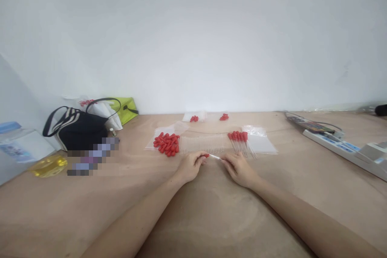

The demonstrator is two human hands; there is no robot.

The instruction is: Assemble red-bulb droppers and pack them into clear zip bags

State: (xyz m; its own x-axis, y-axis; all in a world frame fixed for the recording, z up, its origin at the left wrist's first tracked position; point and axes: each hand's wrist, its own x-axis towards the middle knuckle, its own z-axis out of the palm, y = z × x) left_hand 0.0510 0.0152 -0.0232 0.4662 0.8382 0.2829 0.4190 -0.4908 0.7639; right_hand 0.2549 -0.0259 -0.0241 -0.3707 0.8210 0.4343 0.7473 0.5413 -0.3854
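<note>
Observed from my position. Left edge: blue-topped container, yellow transparent item. Mid-left: black striped bag; white bag, lime-green bag behind. Right: white power strip near flat dark device.

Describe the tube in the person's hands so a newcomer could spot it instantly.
On the wooden table, find the row of clear tubes. Just nearer the viewer, between left hand and right hand, is a slim tube with a red bulb at its left end. It alone is held; the others lie down.
</note>
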